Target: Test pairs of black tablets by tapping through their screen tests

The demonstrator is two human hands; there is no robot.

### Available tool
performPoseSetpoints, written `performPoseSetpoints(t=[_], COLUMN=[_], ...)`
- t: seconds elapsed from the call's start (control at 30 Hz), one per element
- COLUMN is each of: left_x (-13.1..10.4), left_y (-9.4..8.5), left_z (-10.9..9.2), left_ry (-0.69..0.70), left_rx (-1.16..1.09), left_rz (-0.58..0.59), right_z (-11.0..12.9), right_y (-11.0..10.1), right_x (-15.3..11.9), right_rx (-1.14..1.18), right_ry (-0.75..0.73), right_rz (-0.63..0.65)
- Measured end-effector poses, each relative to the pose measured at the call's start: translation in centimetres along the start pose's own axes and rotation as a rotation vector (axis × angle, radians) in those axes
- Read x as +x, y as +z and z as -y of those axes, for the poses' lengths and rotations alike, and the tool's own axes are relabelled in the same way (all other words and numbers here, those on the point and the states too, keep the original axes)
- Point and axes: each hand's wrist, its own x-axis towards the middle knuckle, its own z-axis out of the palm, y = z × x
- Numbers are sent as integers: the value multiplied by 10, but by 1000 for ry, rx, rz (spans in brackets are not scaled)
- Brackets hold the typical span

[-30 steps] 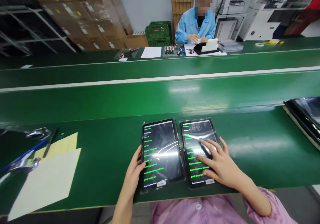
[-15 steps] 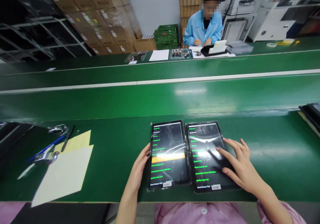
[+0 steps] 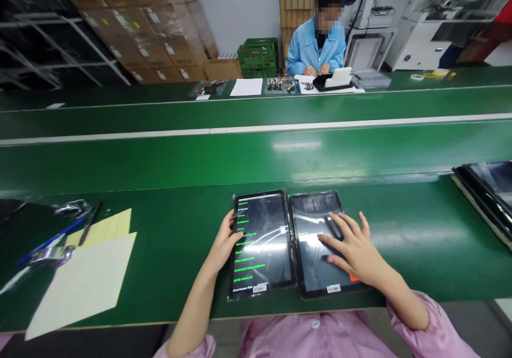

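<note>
Two dark tablets lie side by side on the green bench. The left tablet (image 3: 264,246) shows a list of green text lines on black. On the right tablet (image 3: 312,262) the screen is dark grey, with a small orange-red patch near its lower right, partly under my hand. My left hand (image 3: 224,243) grips the left edge of the left tablet, its thumb over the screen's edge. Fingers spread, my right hand (image 3: 354,248) rests over the right tablet, with its index fingertip at the screen.
White paper (image 3: 86,283) and yellow paper (image 3: 106,227) lie at the left with a blue pen (image 3: 52,240) and a dark pen (image 3: 90,223). Stacked black devices (image 3: 488,198) sit at the right. Across the bench a person in blue (image 3: 316,48) sits behind a black tray (image 3: 332,82).
The right tablet's text list has given way to a grey screen with an orange-red patch. The left tablet's orange highlight is gone. My left thumb has moved onto the left tablet's edge. The view has shifted right.
</note>
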Motion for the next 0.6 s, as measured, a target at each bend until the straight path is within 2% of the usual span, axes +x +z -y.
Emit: performPoseSetpoints(t=[0.17, 0.3, 0.4, 0.47, 0.53, 0.6], left_x=[11, 16, 20, 27, 40, 55], left_y=[-4, -7, -16, -23, -23, -11], left_z=[3, 2, -11, -28, -49, -70], left_ry=[74, 105, 58, 26, 63, 168], left_rx=[121, 266, 376, 441, 536, 675], left_rz=[103, 137, 165, 199, 208, 208], right_z=[-27, -54, -65, -70, -74, -79], right_y=[-14, -15, 2, 20, 37, 51], right_x=[13, 44, 65, 71, 70, 64], right_rx=[78, 226, 331, 383, 426, 481], right_ry=[86, 176, 214, 253, 295, 334], right_rz=[-131, -224, -318, -390, -442, -453])
